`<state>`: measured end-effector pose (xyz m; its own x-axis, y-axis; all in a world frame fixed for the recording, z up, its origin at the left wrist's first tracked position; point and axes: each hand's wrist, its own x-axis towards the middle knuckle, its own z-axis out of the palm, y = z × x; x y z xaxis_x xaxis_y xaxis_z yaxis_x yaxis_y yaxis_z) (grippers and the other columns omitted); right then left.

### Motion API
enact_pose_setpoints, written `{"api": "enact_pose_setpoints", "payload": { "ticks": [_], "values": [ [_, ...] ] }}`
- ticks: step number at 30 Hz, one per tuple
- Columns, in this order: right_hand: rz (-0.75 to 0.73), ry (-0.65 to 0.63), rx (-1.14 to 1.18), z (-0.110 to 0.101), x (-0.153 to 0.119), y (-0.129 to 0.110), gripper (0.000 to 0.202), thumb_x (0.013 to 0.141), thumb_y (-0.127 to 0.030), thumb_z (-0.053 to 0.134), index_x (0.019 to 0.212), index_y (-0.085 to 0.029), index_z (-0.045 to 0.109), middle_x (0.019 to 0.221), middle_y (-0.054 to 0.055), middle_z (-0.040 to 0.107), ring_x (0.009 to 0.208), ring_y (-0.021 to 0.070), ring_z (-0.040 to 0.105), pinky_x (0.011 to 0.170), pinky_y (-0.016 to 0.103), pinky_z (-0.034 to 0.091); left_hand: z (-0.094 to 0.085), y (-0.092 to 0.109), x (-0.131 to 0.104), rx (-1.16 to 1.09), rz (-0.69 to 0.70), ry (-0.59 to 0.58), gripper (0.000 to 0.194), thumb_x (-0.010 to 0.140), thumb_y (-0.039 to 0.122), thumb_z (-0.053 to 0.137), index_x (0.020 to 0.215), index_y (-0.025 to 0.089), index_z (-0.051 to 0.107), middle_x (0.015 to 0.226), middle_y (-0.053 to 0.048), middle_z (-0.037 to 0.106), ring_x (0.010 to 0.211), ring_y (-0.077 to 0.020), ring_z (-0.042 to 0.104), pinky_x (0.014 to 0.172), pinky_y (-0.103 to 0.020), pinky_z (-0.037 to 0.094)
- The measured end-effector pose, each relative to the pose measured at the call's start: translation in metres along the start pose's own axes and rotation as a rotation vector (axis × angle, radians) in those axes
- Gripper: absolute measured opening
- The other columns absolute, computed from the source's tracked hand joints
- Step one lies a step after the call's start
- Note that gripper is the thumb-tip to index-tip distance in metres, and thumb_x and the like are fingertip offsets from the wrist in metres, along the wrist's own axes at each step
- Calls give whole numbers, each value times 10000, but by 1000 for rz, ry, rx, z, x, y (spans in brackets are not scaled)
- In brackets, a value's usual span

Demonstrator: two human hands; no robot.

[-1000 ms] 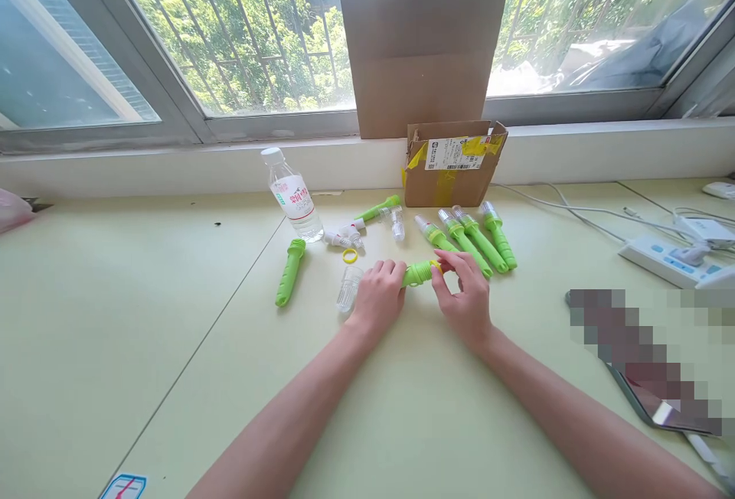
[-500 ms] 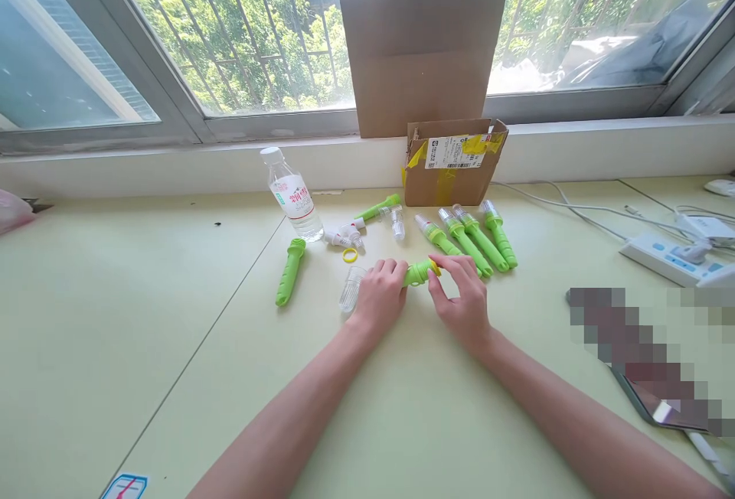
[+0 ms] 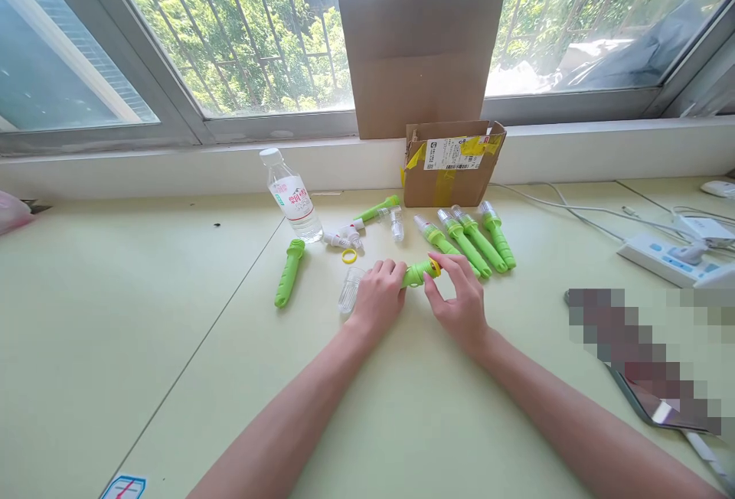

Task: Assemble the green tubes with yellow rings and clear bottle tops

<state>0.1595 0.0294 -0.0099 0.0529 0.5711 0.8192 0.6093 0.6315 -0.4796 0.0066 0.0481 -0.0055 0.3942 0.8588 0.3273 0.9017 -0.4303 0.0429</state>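
Observation:
My left hand (image 3: 380,289) is wrapped round a green plastic handle (image 3: 414,275), which lies sideways just above the table. At its right end sits a yellow ring (image 3: 435,267), pinched between the thumb and fingers of my right hand (image 3: 461,294). A clear ribbed cap (image 3: 350,290) lies against the left side of my left hand. Behind it are a loose yellow ring (image 3: 349,256) and several small white pieces (image 3: 351,236). Another green handle (image 3: 290,273) rests to the left. Several green handles with clear caps (image 3: 471,242) lie in a row beyond my right hand.
A water bottle (image 3: 292,199) stands behind the small parts. An open cardboard box (image 3: 448,177) is against the sill. Further right are a white power strip (image 3: 660,258) with cables and a phone (image 3: 643,399). One more green handle (image 3: 379,209) lies near the box.
My right thumb has shifted slightly left along the handle, and more of the yellow ring shows. My left hand keeps its hold; the other things have stayed in place.

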Motion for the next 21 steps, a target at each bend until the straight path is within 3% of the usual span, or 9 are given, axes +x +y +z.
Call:
{"api": "enact_pose_setpoints", "payload": {
  "ticks": [7, 15, 21],
  "values": [
    [49, 2, -24, 1, -1, 0, 425, 834, -194, 564, 1253, -215, 494, 884, 51, 634, 838, 203, 606, 793, 411, 515, -1, 0, 0, -25, -13, -9, 141, 821, 100, 514, 911, 208, 526, 923, -46, 591, 868, -207, 549, 662, -305, 423],
    [-13, 15, -67, 1, 1, -1, 337, 814, -168, 588, 1147, -214, 568, 811, 41, 644, 875, 218, 611, 826, 437, 508, 0, 0, 0, -25, -10, 9, 138, 812, 102, 519, 904, 205, 527, 913, -43, 590, 859, -206, 551, 652, -299, 423],
    [-19, 14, -56, 3, -1, 0, 329, 829, -174, 563, 1153, -231, 558, 822, 22, 654, 784, 189, 640, 929, 482, 483, -1, 0, 0, -39, -20, -15, 145, 810, 96, 513, 903, 207, 528, 916, -47, 588, 874, -209, 549, 669, -307, 432]
  ]
}}
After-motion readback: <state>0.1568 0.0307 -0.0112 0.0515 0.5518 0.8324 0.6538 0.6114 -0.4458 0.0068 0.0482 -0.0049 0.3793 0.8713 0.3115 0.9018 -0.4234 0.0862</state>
